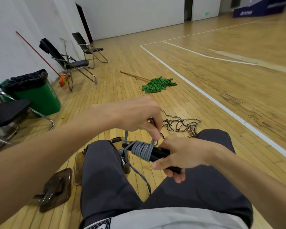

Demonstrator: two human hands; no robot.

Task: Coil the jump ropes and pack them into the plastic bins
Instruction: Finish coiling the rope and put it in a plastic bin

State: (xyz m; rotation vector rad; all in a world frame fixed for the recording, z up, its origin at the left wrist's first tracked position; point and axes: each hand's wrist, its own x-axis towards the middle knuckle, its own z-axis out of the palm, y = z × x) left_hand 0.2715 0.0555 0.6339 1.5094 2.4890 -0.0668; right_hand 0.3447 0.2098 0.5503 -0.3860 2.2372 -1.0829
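A grey jump rope (143,150) is wound in several turns around its black handles (160,152), held above my lap. My right hand (180,156) grips the handles from the right side. My left hand (139,116) pinches the rope's free strand just above the coil. A loose tail of the grey rope (139,174) hangs down between my knees. A brown translucent plastic bin (78,169) sits on the floor, mostly hidden behind my left thigh. Its lid (56,189) lies flat beside it. More ropes (182,125) lie tangled on the floor beyond my knees.
A green mop (158,84) lies on the wooden floor ahead. A green trash bin (38,93) and folding chairs (69,63) stand along the left wall, with another chair (8,113) close at my left. White court lines (213,98) run to the right.
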